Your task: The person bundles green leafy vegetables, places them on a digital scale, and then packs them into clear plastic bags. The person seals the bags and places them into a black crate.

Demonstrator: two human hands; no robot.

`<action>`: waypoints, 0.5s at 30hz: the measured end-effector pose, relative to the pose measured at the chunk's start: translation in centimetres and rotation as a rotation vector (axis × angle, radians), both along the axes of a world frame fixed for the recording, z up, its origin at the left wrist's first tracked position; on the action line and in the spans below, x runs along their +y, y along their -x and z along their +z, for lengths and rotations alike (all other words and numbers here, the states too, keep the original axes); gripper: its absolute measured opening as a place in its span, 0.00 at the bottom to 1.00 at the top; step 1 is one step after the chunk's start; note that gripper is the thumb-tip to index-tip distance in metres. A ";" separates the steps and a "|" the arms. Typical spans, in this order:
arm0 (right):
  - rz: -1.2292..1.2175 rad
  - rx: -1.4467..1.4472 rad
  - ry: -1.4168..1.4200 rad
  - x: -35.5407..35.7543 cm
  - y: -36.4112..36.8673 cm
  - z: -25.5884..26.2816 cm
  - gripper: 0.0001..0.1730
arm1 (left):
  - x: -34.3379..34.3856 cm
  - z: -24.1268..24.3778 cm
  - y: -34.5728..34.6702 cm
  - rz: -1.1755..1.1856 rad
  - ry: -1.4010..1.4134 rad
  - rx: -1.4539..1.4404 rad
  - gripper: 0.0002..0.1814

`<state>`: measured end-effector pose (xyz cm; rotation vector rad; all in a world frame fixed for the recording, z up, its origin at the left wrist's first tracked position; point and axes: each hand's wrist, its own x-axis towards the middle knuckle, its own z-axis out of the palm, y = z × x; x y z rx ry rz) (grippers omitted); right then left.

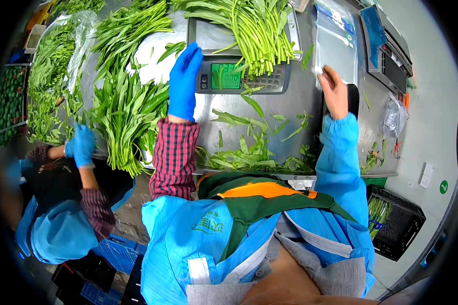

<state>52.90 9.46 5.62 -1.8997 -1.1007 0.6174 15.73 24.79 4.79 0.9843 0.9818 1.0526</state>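
Note:
My left hand (184,85), in a blue glove, is extended at the left side of a digital scale (265,85) with a lit green display and holds nothing. On the scale's metal pan (208,36) lies a bunch of water spinach (257,36), its cut stems hanging over the keypad. My right hand (334,91), bare, pinches the near edge of a clear plastic bag (334,49) at the right of the scale. More water spinach bunches (126,110) are piled to the left of my left hand.
Loose leaves (244,156) litter the steel table (210,105). A sealing or printing machine (389,49) stands far right; a black crate (399,225) sits below. At left, a co-worker's gloved hands (82,145) are beside greens (53,65). A blue crate (118,251) is on the floor.

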 end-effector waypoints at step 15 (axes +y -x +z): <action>0.538 0.885 0.228 18.3 7.4 -4.0 0.31 | 6.5 -2.0 -12.3 -0.217 0.196 -0.303 0.27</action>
